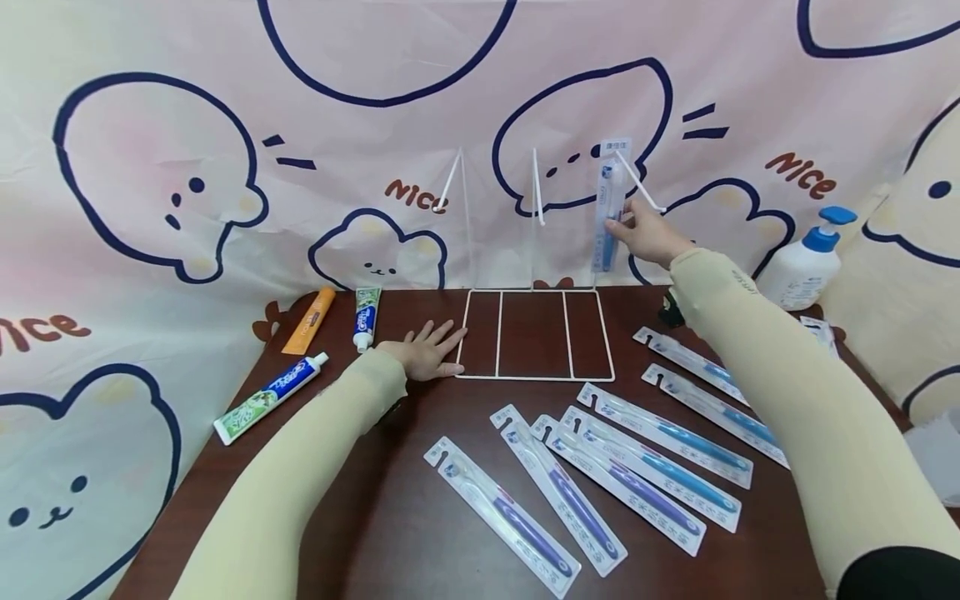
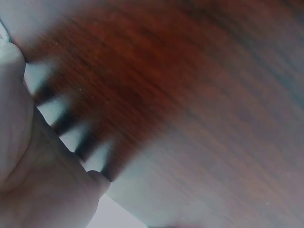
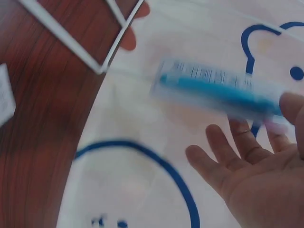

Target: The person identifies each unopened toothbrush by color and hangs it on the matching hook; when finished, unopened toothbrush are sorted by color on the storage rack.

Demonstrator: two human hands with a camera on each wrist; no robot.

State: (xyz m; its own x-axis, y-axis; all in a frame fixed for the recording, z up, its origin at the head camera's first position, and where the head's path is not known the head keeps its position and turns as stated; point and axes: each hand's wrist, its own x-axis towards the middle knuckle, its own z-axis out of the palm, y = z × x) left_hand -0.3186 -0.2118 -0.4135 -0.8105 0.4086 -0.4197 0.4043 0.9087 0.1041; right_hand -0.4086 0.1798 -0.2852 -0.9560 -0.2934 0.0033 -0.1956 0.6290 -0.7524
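A white wire display rack (image 1: 517, 379) stands at the back of the table, with three slanting prongs at its top. My right hand (image 1: 651, 233) pinches the edge of a blue packaged toothbrush (image 1: 604, 218) between thumb and fingers. The package hangs upright at the right prong (image 1: 639, 180), its top overlapping that prong; whether the prong passes through its hole I cannot tell. In the right wrist view the package (image 3: 209, 90) is blurred. My left hand (image 1: 429, 352) lies with spread fingers on the table, its fingertips at the left side of the rack's base.
Several packaged toothbrushes (image 1: 637, 454), purple and blue, lie across the table's front and right. Toothpaste tubes lie at left: an orange one (image 1: 309, 322), a small one (image 1: 366, 318) and a green-blue one (image 1: 272, 398). A white pump bottle (image 1: 802, 268) stands at back right.
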